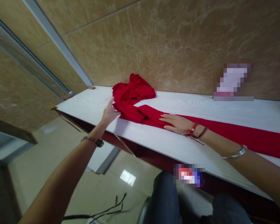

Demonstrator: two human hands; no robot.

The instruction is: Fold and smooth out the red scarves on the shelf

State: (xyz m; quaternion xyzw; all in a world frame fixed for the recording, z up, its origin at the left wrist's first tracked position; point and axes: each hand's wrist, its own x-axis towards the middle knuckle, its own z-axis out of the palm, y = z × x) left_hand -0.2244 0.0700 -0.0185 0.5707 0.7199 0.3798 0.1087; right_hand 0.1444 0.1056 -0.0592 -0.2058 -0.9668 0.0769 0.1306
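Observation:
A long red cloth (235, 133), like a scarf, runs from the right edge of the view across the white table. Its left part is gathered into folds, and a crumpled heap of red fabric (135, 90) lies behind, close to the wall. My right hand (175, 123) rests flat on the strip, palm down with fingers stretched toward the left. At the strip's left end my left hand (109, 113) touches the folded edge, thumb and index finger apart. Some of its other fingers are hidden.
The narrow white table (77, 102) stands against a tan marbled wall (177, 40). A blurred-out pale item (232, 81) is at the wall on the right. Below are my knees (166, 196), black cables (107, 210) and a white panel (101, 158) on the tiled floor.

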